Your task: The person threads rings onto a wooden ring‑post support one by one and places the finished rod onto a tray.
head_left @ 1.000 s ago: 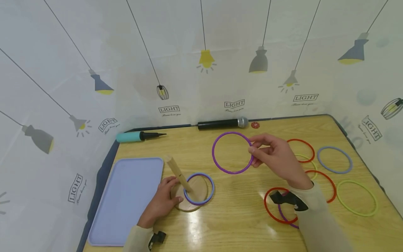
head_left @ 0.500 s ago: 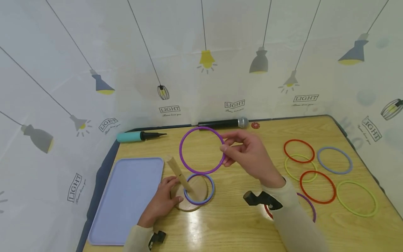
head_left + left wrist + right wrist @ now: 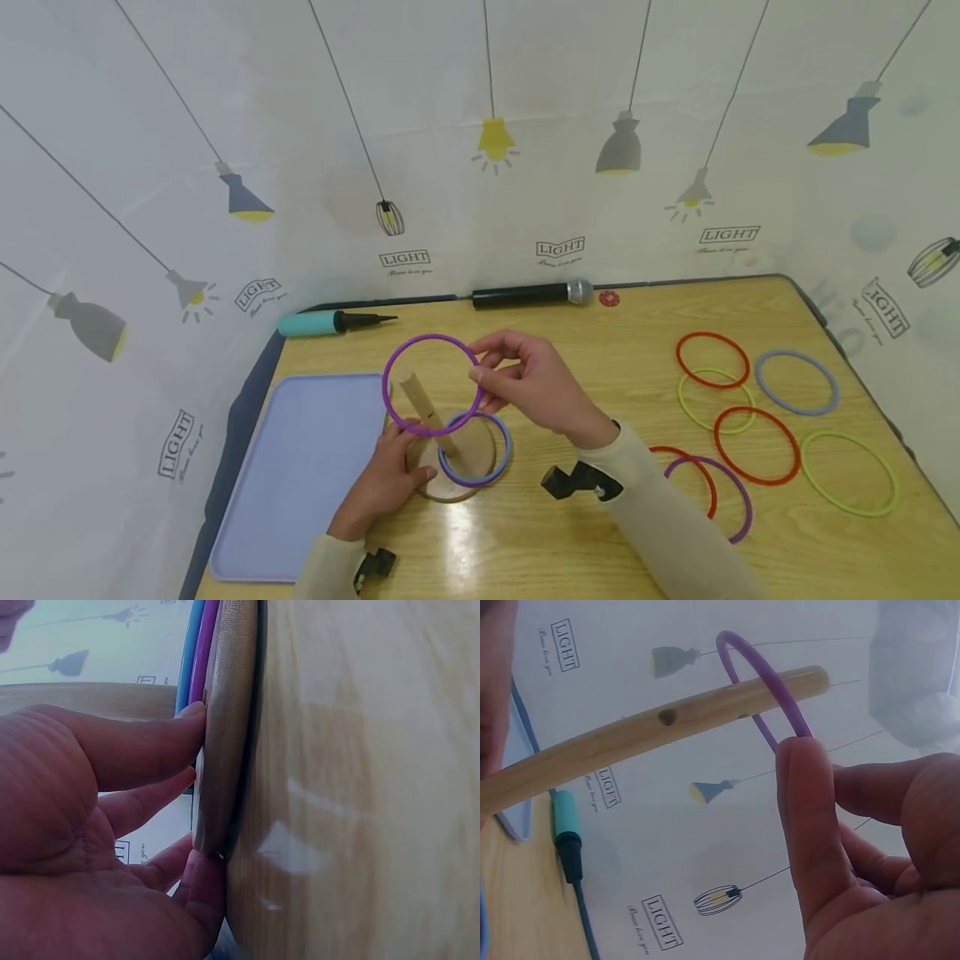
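Note:
My right hand (image 3: 536, 383) pinches a purple ring (image 3: 433, 337) between thumb and fingers. In the right wrist view the top of a wooden peg (image 3: 705, 711) passes through that purple ring (image 3: 786, 697). The peg (image 3: 420, 402) rises from a round wooden base (image 3: 474, 442). My left hand (image 3: 384, 477) holds the base's left edge, thumb and fingers around the rim in the left wrist view. A light blue ring (image 3: 510, 450) encircles the peg's foot; under it, the left wrist view shows another purple ring (image 3: 202, 656).
Several loose rings lie at the right, including a red ring (image 3: 757, 408) and a blue ring (image 3: 797, 352). A lavender tray (image 3: 300, 475) lies left of the base. Along the back are a teal hand pump (image 3: 307, 324), a microphone (image 3: 525, 295) and a red chip (image 3: 609, 297).
My right hand has carried the purple ring leftwards from right of the stand, then down over the peg's top. The left hand has stayed at the base.

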